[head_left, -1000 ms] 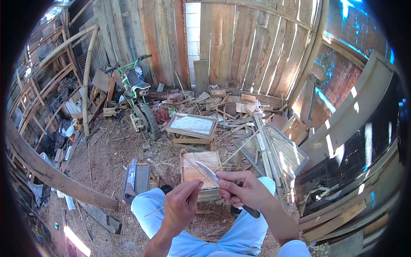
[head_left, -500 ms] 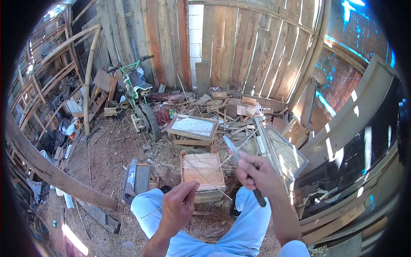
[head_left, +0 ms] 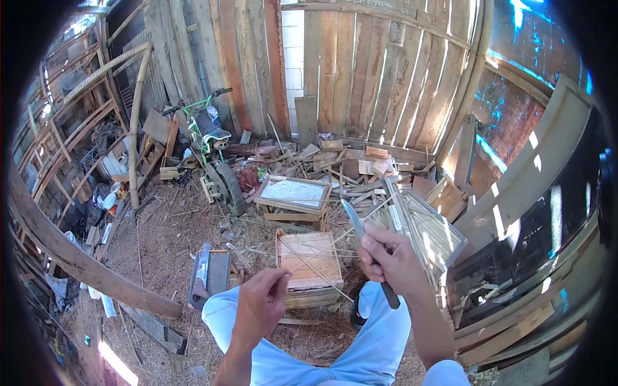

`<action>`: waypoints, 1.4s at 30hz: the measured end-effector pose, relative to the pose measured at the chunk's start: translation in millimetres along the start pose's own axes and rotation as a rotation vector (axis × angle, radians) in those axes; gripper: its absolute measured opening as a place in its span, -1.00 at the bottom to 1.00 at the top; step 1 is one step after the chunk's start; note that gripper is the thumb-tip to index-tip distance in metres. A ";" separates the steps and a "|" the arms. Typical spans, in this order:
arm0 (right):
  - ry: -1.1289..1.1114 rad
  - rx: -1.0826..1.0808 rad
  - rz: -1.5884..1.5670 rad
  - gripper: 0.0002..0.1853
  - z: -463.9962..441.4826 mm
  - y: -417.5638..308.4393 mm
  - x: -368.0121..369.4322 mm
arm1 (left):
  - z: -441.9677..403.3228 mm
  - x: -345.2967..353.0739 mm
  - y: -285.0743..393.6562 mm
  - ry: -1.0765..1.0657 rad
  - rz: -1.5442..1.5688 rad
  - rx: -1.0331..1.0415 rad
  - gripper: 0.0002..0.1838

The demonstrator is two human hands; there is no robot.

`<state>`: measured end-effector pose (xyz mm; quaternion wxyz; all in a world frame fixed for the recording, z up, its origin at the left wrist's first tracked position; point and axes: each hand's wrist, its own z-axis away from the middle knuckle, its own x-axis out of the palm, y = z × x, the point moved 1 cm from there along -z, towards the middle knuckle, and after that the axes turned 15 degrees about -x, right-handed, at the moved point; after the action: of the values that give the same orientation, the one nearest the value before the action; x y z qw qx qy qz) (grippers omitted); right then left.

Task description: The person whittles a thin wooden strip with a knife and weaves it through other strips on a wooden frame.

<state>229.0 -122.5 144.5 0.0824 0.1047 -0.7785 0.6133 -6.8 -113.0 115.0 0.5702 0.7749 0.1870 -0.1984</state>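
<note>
My right hand point(head_left: 388, 257) is closed around the handle of a knife point(head_left: 355, 222), its blade pointing up and away to the left. My left hand point(head_left: 262, 307) is pinched shut above my left thigh; whatever lies between its fingers is too small or hidden to make out. Between my knees, beyond the hands, stands a wooden box point(head_left: 312, 257) with thin strips point(head_left: 309, 258) lying across its top. A hand saw point(head_left: 202, 273) rests on a dark box-like block point(head_left: 219, 271) left of my left knee.
A framed panel point(head_left: 291, 192) lies on wood beyond the box. Scrap wood point(head_left: 347, 161) is heaped along the plank wall point(head_left: 360, 77). A small green bike point(head_left: 212, 141) stands at the back left. A beam point(head_left: 84, 260) slants across the left; boards point(head_left: 515, 328) lean at right.
The view has shifted slightly. My left hand has moved a little left, and the thin strip end that stuck out behind it is out of sight. My right hand still holds the knife.
</note>
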 end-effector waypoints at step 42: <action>0.186 0.037 0.004 -0.61 -7.9 -17.6 -31.4 | 10.2 -6.9 -11.4 0.028 -0.139 0.110 -0.84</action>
<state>264.0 -116.9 154.8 0.1510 0.0474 -0.7563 0.6348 -19.5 -120.1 106.6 0.5090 0.7929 0.2370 -0.2367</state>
